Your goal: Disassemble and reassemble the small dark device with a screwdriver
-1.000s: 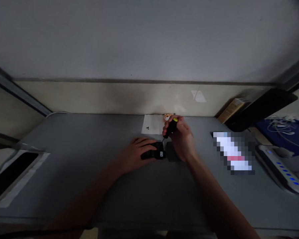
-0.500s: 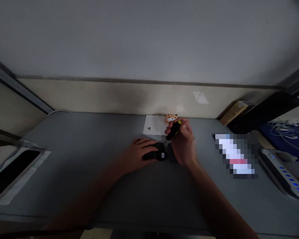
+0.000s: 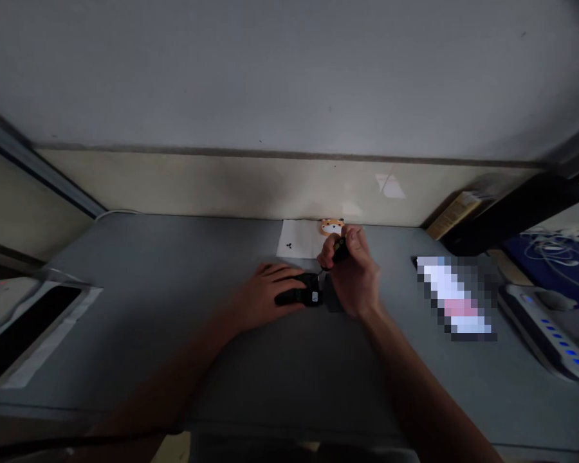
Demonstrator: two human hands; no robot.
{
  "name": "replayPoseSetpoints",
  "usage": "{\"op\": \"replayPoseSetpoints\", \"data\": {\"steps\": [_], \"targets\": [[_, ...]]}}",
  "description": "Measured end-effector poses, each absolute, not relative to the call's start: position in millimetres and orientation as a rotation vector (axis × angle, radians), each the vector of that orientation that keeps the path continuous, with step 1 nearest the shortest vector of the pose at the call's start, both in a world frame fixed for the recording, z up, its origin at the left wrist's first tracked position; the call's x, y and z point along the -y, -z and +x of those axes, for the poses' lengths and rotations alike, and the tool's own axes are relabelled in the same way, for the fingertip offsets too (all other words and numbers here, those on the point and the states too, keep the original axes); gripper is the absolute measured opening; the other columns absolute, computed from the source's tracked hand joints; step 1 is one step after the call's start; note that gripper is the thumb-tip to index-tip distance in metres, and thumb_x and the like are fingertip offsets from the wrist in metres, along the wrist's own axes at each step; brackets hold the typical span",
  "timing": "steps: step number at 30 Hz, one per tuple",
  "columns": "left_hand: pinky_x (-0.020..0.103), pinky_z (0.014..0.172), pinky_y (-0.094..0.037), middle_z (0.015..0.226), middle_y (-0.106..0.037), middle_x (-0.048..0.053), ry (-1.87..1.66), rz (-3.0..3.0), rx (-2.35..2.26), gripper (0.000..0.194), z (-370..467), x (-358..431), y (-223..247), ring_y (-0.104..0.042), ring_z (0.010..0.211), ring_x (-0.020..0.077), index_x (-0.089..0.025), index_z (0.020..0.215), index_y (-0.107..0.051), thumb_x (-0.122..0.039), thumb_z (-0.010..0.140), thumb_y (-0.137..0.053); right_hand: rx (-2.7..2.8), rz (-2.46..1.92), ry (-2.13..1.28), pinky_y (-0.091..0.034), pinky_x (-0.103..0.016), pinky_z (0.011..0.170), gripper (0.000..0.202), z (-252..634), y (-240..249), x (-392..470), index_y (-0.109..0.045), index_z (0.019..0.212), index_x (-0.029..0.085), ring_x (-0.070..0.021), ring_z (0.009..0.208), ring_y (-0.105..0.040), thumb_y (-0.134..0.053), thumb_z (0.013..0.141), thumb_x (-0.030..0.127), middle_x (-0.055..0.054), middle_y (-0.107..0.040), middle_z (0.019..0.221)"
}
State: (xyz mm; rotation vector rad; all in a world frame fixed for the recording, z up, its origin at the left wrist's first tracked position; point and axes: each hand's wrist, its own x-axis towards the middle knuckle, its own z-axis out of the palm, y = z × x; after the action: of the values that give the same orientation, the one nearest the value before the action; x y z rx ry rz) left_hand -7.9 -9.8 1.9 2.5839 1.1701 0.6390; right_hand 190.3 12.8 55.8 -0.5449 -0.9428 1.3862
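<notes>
My left hand (image 3: 270, 296) presses a small black device (image 3: 300, 297) against the grey tabletop, fingers over it and thumb along its near side. A pale label shows on the device's right end. A screwdriver (image 3: 338, 249) with a black and yellow handle is gripped in my right hand (image 3: 354, 276). Its thin shaft slants down to the device's right end; the tip is too small to make out. Behind the hands lies a white sheet of paper (image 3: 296, 239) with several tiny dark pieces, perhaps screws, on it. An orange and white animal-faced object (image 3: 332, 227) rests at the paper's right side.
To the right, a blurred lit screen (image 3: 456, 299) lies near a power strip (image 3: 554, 334) with blue lights. A yellowish box (image 3: 456, 215) leans at the back right. A dark flat slab (image 3: 29, 331) sits on white material at the left. A wall (image 3: 197, 183) bounds the back.
My right hand's fingers and thumb have turned around the screwdriver handle, which now shows less. My left hand keeps the black device in place. The view has shifted slightly.
</notes>
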Motion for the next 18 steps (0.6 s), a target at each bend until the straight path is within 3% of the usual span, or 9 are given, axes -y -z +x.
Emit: {"op": "replayPoseSetpoints", "data": {"steps": [5, 13, 18], "targets": [[0.046, 0.111, -0.047, 0.137, -0.072, 0.005, -0.601, 2.593, -1.134, 0.031, -9, 8, -2, -0.065, 0.126, 0.0256, -0.029, 0.118, -0.076, -0.052, 0.101, -0.064, 0.945, -0.539, -1.380, -0.047, -0.032, 0.064, 0.030, 202, -52, -23, -0.054, 0.081, 0.025, -0.0146, 0.067, -0.054, -0.072, 0.091, 0.046, 0.001, -0.058, 0.081], [0.046, 0.111, -0.047, 0.138, -0.071, 0.006, -0.575, 2.596, -1.151, 0.032, -11, 7, -3, -0.064, 0.126, 0.0265, -0.031, 0.119, -0.076, -0.053, 0.101, -0.062, 0.865, -0.505, -1.463, -0.044, -0.029, 0.059, 0.040, 195, -56, -20, -0.055, 0.085, 0.026, -0.0143, 0.060, -0.043, -0.055, 0.098, 0.064, 0.002, -0.045, 0.069], [0.045, 0.111, -0.046, 0.139, -0.070, 0.005, -0.550, 2.597, -1.157, 0.033, -10, 8, -4, -0.063, 0.127, 0.0258, -0.030, 0.120, -0.075, -0.053, 0.101, -0.061, 0.856, -0.497, -1.453, -0.039, -0.027, 0.056, 0.033, 197, -53, -19, -0.048, 0.085, 0.027, -0.0129, 0.056, -0.038, -0.068, 0.094, 0.052, 0.006, -0.040, 0.064]]}}
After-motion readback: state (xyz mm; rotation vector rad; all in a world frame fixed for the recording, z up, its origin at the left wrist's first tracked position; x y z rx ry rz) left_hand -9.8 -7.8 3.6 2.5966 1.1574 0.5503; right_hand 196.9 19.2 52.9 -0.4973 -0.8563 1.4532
